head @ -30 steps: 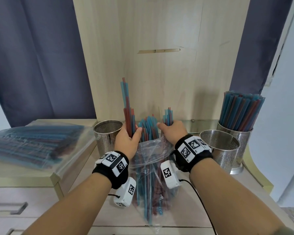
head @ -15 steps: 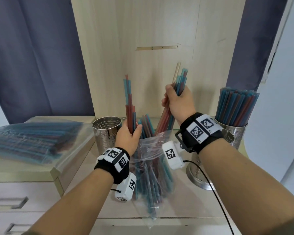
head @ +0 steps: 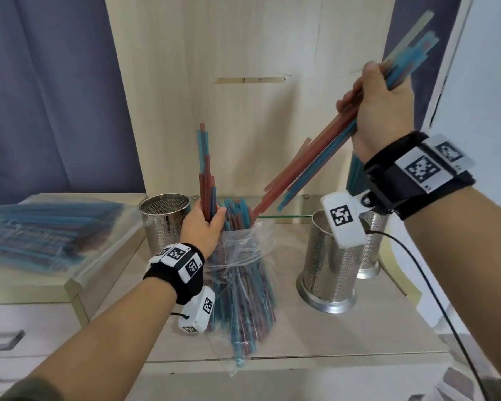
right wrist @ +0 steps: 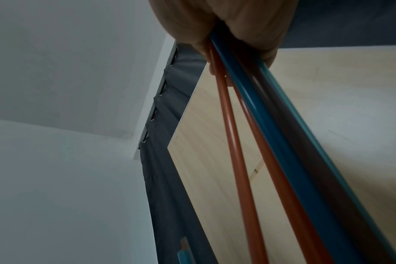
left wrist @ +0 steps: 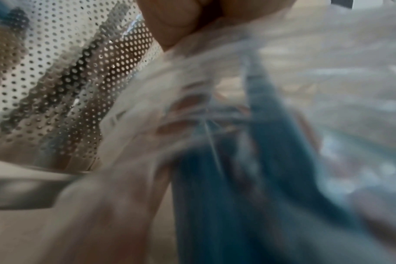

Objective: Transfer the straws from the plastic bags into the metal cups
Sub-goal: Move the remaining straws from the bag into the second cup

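Right hand lifted straw bunch clear of bag.

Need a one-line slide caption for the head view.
Right hand lifts a straw bundle from the plastic bag; left hand steadies it.

Our pale wooden counter against a light wood back panel.
We see dark blue curtains flanking it, white wall at right.
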### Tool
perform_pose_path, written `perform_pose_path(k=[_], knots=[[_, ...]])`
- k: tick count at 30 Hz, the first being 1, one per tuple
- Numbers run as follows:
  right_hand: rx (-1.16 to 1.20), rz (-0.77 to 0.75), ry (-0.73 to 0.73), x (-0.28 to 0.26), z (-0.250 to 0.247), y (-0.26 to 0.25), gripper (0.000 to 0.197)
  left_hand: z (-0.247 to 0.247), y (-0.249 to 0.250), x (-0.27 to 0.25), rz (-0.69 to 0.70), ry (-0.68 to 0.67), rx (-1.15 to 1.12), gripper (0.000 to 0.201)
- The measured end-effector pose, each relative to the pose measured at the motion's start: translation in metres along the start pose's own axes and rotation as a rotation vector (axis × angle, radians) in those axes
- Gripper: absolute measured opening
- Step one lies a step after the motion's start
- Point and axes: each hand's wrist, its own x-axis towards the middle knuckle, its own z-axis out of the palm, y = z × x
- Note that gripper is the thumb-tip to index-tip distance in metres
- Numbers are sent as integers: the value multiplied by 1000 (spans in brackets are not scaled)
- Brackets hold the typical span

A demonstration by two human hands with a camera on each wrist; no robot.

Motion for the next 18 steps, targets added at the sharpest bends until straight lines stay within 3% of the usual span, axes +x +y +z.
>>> perform_pose_path(k=[3,11,15,18], knots=[[-6,14,-2,6,-7,-4,8,2,1,1,-17,-13,4,21],[-76,24,38,-9,-3,23,17,4,6,-1,-28,-1,33,17],[22,7,88,7,-12,3,9,4,5,0,-33,-9,21,21],[-14,-108,65,22,-32,-24,8,3,7,3,-38,28,-18,23]])
